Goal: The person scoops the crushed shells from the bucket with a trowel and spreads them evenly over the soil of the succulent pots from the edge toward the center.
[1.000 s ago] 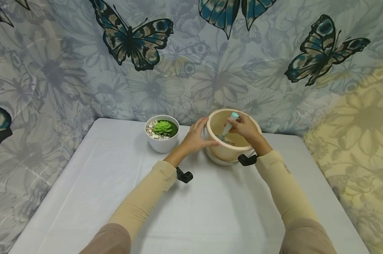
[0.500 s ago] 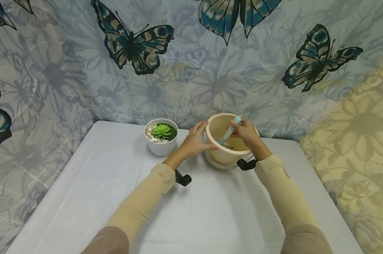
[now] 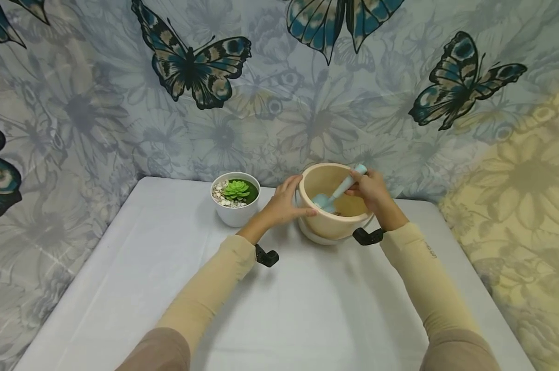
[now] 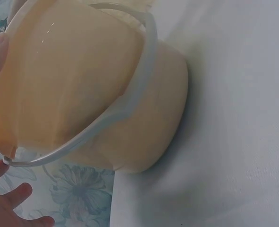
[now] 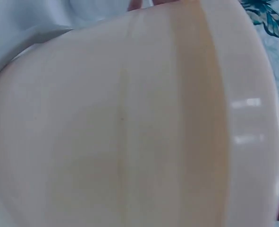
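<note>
A cream bucket (image 3: pixel 331 225) with a white handle (image 4: pixel 141 71) hanging down its side stands toward the back of the table. My left hand (image 3: pixel 281 205) rests spread against its left side, thumb along the front rim and fingers toward the back. My right hand (image 3: pixel 374 189), over the right rim, grips the shaft of a small light-blue shovel (image 3: pixel 344 188). Its broad blade lies low inside the bucket, near a few small bits partly hidden by the front wall. The right wrist view shows mostly the bucket's outer wall (image 5: pixel 106 118).
Left of the bucket, a white pot (image 3: pixel 234 214) holds a green succulent (image 3: pixel 236 189) and pale pebbles. A white cloth covers the table (image 3: pixel 145 268), and a butterfly-print backdrop (image 3: pixel 242 123) rises right behind it.
My right hand has shifted to the right, tilting the shovel's shaft further over, and more of the blue blade now shows. The left hand keeps its place on the bucket.
</note>
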A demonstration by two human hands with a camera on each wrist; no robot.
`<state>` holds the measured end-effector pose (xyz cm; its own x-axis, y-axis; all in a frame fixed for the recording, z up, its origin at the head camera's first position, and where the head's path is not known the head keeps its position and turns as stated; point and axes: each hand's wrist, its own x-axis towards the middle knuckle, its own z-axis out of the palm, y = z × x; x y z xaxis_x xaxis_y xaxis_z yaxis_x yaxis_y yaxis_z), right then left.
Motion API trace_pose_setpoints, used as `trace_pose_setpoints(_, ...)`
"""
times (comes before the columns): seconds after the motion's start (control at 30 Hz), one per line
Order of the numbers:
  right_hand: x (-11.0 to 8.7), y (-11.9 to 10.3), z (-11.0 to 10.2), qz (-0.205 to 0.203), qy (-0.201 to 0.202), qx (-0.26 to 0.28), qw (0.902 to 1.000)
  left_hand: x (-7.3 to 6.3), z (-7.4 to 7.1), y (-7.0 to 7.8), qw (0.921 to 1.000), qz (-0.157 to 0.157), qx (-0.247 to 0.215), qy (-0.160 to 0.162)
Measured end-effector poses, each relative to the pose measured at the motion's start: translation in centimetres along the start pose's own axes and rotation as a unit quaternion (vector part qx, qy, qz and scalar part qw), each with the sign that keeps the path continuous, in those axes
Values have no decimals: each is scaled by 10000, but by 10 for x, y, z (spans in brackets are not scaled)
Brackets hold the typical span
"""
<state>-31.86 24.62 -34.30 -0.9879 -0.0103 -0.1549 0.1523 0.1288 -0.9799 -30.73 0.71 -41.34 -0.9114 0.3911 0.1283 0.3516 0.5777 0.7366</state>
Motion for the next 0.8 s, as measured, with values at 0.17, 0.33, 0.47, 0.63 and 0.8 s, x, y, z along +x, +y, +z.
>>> trace_pose_setpoints(0.17,-4,-7,-6,87,226,803,9965,2,-3,2,9999,8,17,120)
trace_pose_setpoints(0.33,-7,-8,-16,375,80,1503,9879,1,0,2,10000,-57,21,-2)
trace_pose_setpoints(0.47,-6,-11,-26,587,-43,2277,9720,3,1,1,10000,6,28,14)
trace_pose_setpoints(0.63,-4,-15,-40,1050,77,3032,9471,4,0,2,9999,101,-18,54)
trace_pose_setpoints(0.8,-4,-12,-48,1322,215,3587,9238,1,0,-2,9997,173,-18,143)
